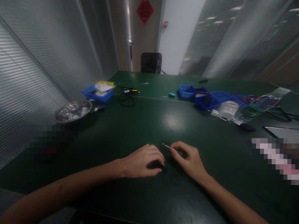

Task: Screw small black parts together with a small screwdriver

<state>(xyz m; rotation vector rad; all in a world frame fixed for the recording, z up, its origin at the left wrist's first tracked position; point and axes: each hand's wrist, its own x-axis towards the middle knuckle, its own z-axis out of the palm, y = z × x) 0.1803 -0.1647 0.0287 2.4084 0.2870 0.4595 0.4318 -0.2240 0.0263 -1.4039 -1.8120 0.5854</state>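
Over the near part of the dark green table [130,133], my left hand [146,160] pinches a small black piece [163,169] between thumb and fingers. Most of that piece is hidden by the fingers, so its kind does not show. Beside it on the right, a few tiny green bits [168,166] show against the table. My right hand [188,157] is closed on a thin tool with a slim metal shaft [166,146], its tip pointing left and away from me. Something small and pale shows at the tip. My palm covers the tool's handle. The two hands are close but apart.
To the left stand a steel bowl [63,112] with white scraps and a blue tray [106,95]. A black cable [127,101] lies beyond. On the right are several blue bins [186,91], a white device [227,109] and a clear plastic bottle [259,105] on its side.
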